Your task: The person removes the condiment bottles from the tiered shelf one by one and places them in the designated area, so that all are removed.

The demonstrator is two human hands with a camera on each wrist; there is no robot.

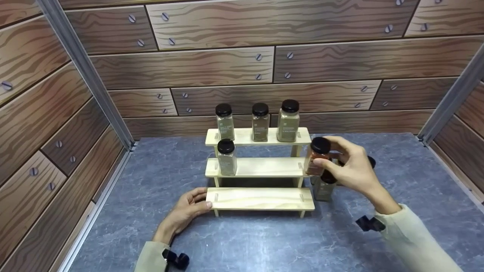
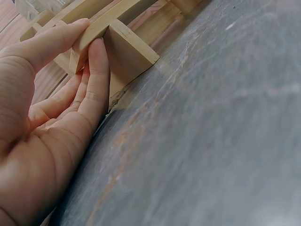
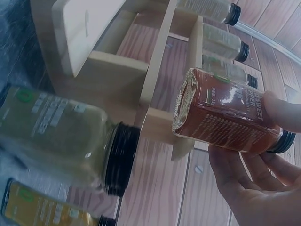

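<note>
From head: looking forward and down over worktop, framing whole rack, with left hand toward seven o'clock, right hand between three and four. From left wrist: looking very near, tilted, past left hand to rack at eleven o'clock; sharing both with head view. From right wrist: close, rolled sideways, with lids toward three o'clock; sharing red bottle and rack with head view.

On my right wrist feed, the right hand pinches a red jar between thumb and fingers. I see three jars on the rack, plus a green jar and a yellow jar lower left.
</note>
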